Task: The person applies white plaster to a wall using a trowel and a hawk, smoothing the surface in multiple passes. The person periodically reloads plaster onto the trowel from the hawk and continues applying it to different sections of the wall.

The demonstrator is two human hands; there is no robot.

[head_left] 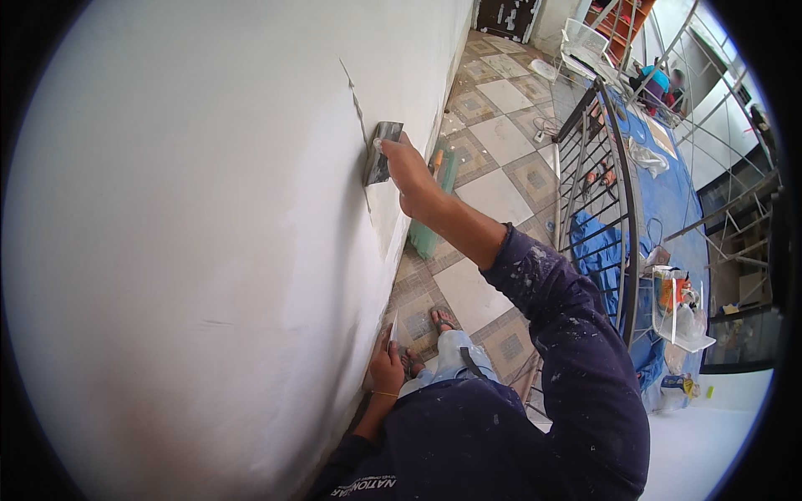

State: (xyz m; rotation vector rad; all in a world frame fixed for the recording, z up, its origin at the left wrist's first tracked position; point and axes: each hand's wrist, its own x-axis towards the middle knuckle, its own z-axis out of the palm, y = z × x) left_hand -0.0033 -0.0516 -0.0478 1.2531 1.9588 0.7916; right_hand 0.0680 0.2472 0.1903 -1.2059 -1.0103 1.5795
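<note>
My right hand (412,174) is closed round a broad putty knife (383,157), its flat metal blade lying against the white wall (209,209). A thin grey streak of filler (357,102) runs up the wall above the blade, and a shorter bit of it shows below. Lower down, close to the wall, my left hand (385,369) is closed round a thin pale blade (393,327) that points upward; it looks like a second putty knife, its handle hidden in the fingers. White specks mark my dark right sleeve.
Green sheeting (434,225) lies along the wall's foot on the tiled floor (501,196). A dark metal railing (603,196) stands to my right, with blue tarp (681,200), scaffold bars (748,188) and a white tray of supplies (687,334) beyond. Another person (656,86) is far off.
</note>
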